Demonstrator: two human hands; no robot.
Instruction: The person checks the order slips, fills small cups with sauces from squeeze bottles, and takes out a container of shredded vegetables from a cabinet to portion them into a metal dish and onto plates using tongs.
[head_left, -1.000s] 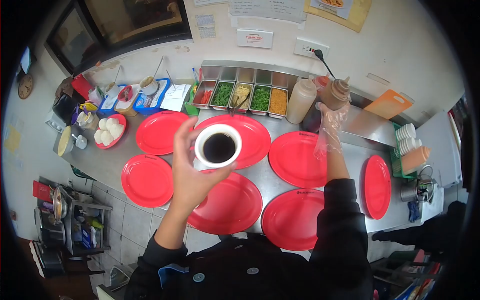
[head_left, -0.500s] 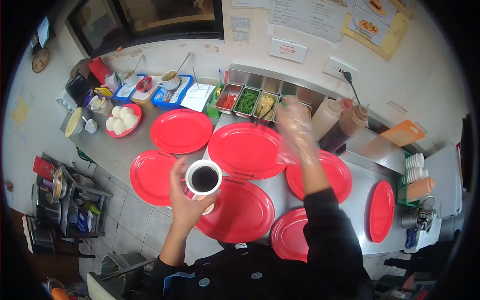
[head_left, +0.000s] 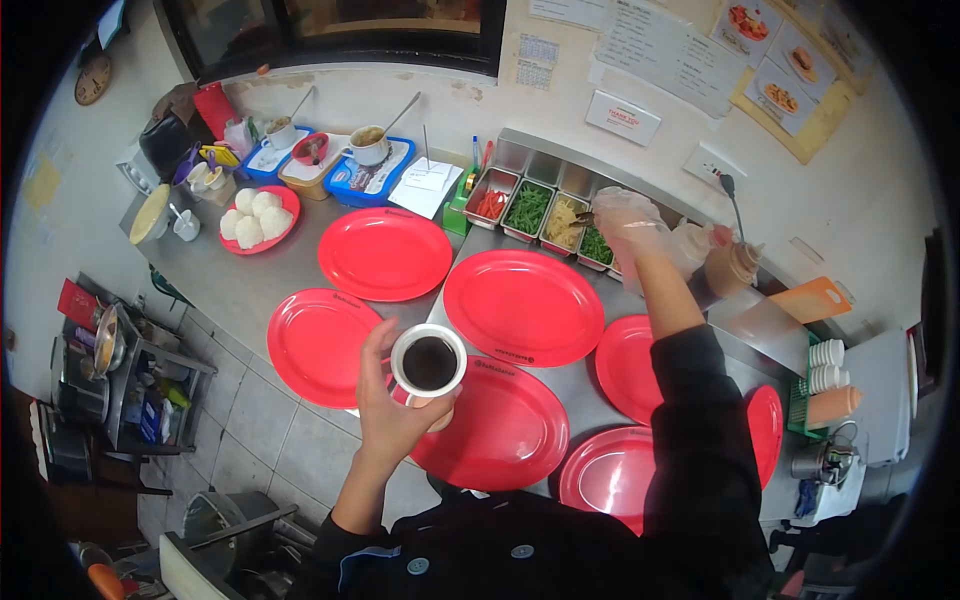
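My bare left hand (head_left: 392,410) is wrapped round a white cup (head_left: 402,368) of dark liquid (head_left: 430,363), held above the red plates (head_left: 490,425). My right hand (head_left: 632,222), in a clear plastic glove, is over the row of metal trays, with its fingers closed on dark metal tongs (head_left: 583,218). The tongs' tips are at the tray of pale yellow shreds (head_left: 562,222). Left of it are trays of green strips (head_left: 528,209) and red pieces (head_left: 491,204). Chopped greens (head_left: 596,246) show partly under my right hand.
More red plates (head_left: 385,254) lie across the steel counter (head_left: 210,258). White balls (head_left: 256,218) fill a plate at the left, near blue-rimmed tubs (head_left: 370,178). Sauce bottles (head_left: 728,268) stand right of my right hand. A green basket (head_left: 800,405) holds stacked cups at far right.
My right hand has moved left from the sauce bottles to the trays and taken hold of the tongs. My left hand still holds the cup, now lower in view. The view has shifted.
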